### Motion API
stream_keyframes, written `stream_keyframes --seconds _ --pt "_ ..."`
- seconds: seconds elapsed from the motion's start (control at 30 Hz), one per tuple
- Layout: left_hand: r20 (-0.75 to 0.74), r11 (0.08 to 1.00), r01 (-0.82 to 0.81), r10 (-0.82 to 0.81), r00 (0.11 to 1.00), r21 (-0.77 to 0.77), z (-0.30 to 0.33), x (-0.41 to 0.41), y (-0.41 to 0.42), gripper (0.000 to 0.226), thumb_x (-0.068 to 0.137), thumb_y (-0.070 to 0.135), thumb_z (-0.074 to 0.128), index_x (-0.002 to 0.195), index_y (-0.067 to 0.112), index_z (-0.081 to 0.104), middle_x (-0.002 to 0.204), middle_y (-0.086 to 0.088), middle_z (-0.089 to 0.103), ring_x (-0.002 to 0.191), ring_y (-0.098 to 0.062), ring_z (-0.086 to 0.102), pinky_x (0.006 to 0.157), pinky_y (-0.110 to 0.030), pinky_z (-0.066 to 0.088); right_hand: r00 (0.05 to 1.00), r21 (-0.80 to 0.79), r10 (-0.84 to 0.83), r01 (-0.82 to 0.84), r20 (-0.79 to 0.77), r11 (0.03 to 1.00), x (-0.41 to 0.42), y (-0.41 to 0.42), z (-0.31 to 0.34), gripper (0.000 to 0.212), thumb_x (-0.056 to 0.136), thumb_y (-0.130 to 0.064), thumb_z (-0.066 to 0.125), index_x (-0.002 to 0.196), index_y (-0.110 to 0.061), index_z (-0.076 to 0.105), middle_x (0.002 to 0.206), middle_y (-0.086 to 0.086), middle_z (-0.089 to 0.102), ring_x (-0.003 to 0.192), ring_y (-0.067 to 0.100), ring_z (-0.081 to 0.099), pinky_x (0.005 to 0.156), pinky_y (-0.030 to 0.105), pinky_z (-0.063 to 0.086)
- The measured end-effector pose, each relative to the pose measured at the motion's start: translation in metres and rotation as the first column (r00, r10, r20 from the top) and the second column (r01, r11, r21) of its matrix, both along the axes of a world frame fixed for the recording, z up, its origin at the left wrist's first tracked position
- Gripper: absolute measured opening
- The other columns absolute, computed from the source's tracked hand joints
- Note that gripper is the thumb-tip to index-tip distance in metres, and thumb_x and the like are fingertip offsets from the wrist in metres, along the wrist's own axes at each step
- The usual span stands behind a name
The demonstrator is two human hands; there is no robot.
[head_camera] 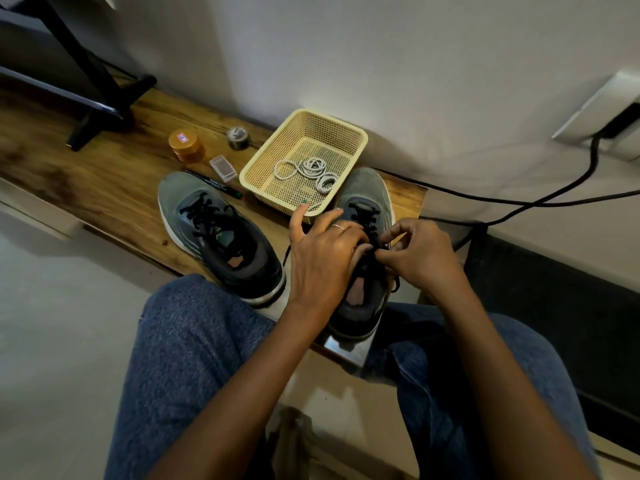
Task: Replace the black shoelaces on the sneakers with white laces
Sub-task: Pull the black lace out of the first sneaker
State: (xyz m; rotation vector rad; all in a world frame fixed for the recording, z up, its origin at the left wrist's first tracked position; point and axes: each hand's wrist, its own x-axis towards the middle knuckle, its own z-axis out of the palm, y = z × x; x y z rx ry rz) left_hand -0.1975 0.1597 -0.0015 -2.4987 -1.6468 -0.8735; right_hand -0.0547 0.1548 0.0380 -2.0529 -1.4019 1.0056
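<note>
Two grey sneakers with black laces stand on a wooden bench (104, 188). The left sneaker (218, 233) is laced and untouched. My left hand (322, 251) rests on the tongue area of the right sneaker (363, 199), thumb and fingers at the black lace (377, 247). My right hand (419, 251) pinches the same black lace knot from the right side. Loose lace ends hang at both sides of the shoe. Coiled white laces (313, 168) lie in a cream plastic basket (349, 133) just behind the shoes.
Behind the left sneaker lie a black pen (211, 183), a small clear box (223, 168), an orange-lidded jar (186, 144) and a small grey roll (238, 136). A black stand leg (104, 109) occupies the bench's left end. Black cables (519, 199) run along the wall at right.
</note>
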Motion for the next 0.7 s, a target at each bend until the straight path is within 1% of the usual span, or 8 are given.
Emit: stream_keyframes --seconds 0.1,0.23,0.37,0.43,0.5,0.6,0.63,0.7 --pt "0.017 1.000 0.002 -0.002 1.000 -0.003 -0.0043 0.0040 -0.0019 0.011 0.088 0.032 0.065 0.088 0.021 0.068 0.090 0.009 0.070 0.097 -0.014 0.065 0.110 -0.044 0.014 1.000 0.001 -0.031 0.031 -0.001 1.000 -0.0011 -0.0003 -0.0023 0.015 0.076 -0.016 0.078 0.083 -0.019 0.065 0.092 0.012 0.068 0.084 0.023 0.067 0.074 0.040 0.059" --pt "0.253 0.996 -0.052 0.071 0.965 -0.079 -0.0043 0.0079 -0.0053 0.005 0.092 0.024 0.061 0.092 0.019 0.062 0.094 0.009 0.068 0.090 -0.010 0.064 0.114 -0.039 0.008 0.998 0.001 -0.062 0.062 -0.007 0.998 -0.0005 -0.0011 -0.0031 0.015 0.077 -0.013 0.077 0.086 -0.017 0.065 0.091 0.011 0.068 0.078 0.021 0.068 0.070 0.037 0.060" --pt "0.486 0.979 -0.115 0.183 0.855 -0.167 -0.0031 0.0085 -0.0075 0.005 0.095 0.020 0.054 0.096 0.017 0.057 0.101 0.010 0.066 0.091 -0.003 0.058 0.114 -0.048 0.025 0.997 -0.007 -0.074 0.074 -0.023 0.997 -0.0011 -0.0008 -0.0028 0.015 0.077 -0.012 0.077 0.086 -0.016 0.066 0.087 0.011 0.069 0.076 0.021 0.068 0.070 0.039 0.060" --pt "0.533 0.970 -0.138 0.225 0.816 -0.200 -0.0033 0.0102 -0.0087 0.006 0.096 0.018 0.053 0.100 0.015 0.057 0.100 0.009 0.065 0.089 0.000 0.055 0.112 -0.049 0.029 0.997 -0.002 -0.075 0.075 -0.018 0.997 -0.0022 -0.0002 -0.0033 0.014 0.076 -0.012 0.076 0.084 -0.016 0.065 0.085 0.011 0.069 0.074 0.021 0.068 0.068 0.039 0.060" --pt "0.476 0.977 -0.133 0.197 0.857 -0.166 -0.0010 0.0108 -0.0083 0.009 0.095 0.018 0.054 0.104 0.018 0.056 0.103 0.009 0.065 0.099 -0.007 0.059 0.116 -0.043 0.019 0.998 0.007 -0.055 0.055 0.001 0.998 -0.0016 -0.0005 -0.0031 0.013 0.077 -0.013 0.076 0.085 -0.016 0.065 0.085 0.010 0.068 0.074 0.021 0.068 0.067 0.036 0.060" --pt "0.216 0.995 -0.042 0.061 0.974 -0.093 0.0022 0.0074 -0.0034 0.035 0.086 0.027 0.062 0.120 0.025 0.056 0.118 0.010 0.063 0.126 -0.016 0.047 0.112 -0.038 0.005 0.999 0.024 -0.031 0.032 -0.006 0.999 0.0010 -0.0028 -0.0020 0.015 0.079 -0.014 0.075 0.089 -0.015 0.065 0.082 0.008 0.067 0.074 0.020 0.067 0.066 0.033 0.058" --pt "0.119 0.996 -0.015 0.026 0.993 -0.090 0.0022 0.0068 -0.0020 0.040 0.082 0.030 0.066 0.121 0.028 0.058 0.122 0.011 0.062 0.131 -0.017 0.042 0.111 -0.038 0.003 1.000 0.029 -0.025 0.025 -0.010 0.999 0.0015 -0.0033 -0.0015 0.015 0.078 -0.014 0.075 0.090 -0.015 0.066 0.079 0.007 0.067 0.074 0.020 0.068 0.067 0.033 0.058" --pt "0.005 0.997 -0.002 0.003 1.000 -0.083 0.0004 0.0064 -0.0009 0.034 0.078 0.034 0.071 0.112 0.030 0.067 0.124 0.012 0.063 0.132 -0.019 0.042 0.110 -0.041 0.003 1.000 0.033 -0.015 0.016 -0.008 0.999 0.0007 -0.0033 -0.0011 0.015 0.077 -0.016 0.076 0.089 -0.014 0.067 0.074 0.006 0.068 0.073 0.020 0.068 0.069 0.036 0.059"
